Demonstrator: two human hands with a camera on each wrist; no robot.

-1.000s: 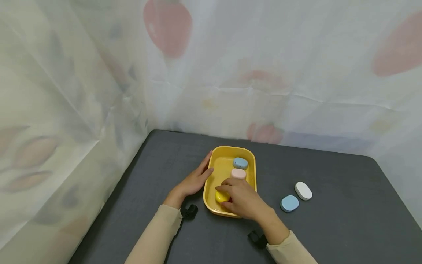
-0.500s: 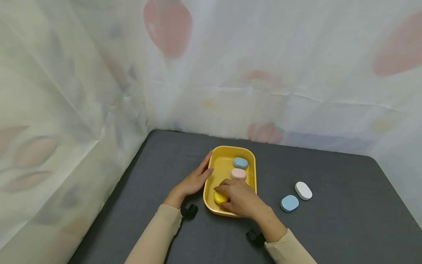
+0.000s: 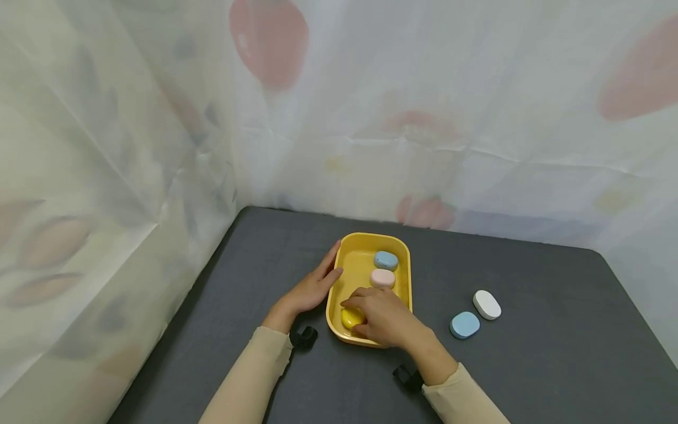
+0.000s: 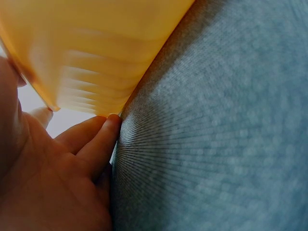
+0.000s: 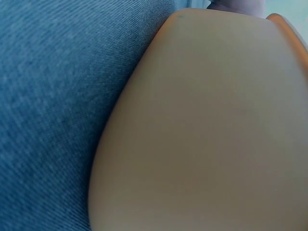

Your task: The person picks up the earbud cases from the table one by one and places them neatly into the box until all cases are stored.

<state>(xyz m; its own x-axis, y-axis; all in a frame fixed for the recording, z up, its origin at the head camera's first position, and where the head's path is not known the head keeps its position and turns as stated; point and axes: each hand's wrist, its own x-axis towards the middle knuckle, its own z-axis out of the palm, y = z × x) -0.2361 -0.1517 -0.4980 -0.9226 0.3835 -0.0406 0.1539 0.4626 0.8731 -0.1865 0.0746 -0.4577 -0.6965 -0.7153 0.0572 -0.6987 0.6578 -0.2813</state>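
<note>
In the head view a yellow tray (image 3: 346, 285) lies on the dark table. My left hand (image 3: 309, 292) rests along its left side, fingers stretched against the outer wall and thumb at the rim. The left wrist view shows these fingertips (image 4: 111, 120) low on the ribbed wall near the cloth. Inside the tray's near end, my right hand (image 3: 382, 315) pinches a small glossy yellow rounded case (image 3: 352, 318) between fingers and thumb. Beyond it lie a pink rounded case (image 3: 382, 278) and a light blue one. The tray's outer wall (image 5: 197, 125) fills the right wrist view, hiding the yellow case.
To the right of the tray a light blue rounded case (image 3: 465, 325) and a white oval case (image 3: 487, 305) lie close together on the grey table cloth (image 3: 556, 330). A printed curtain (image 3: 477, 118) hangs behind the table and along its left side.
My right hand has slid slightly left inside the tray with the yellow case. My left hand keeps its place at the tray's side.
</note>
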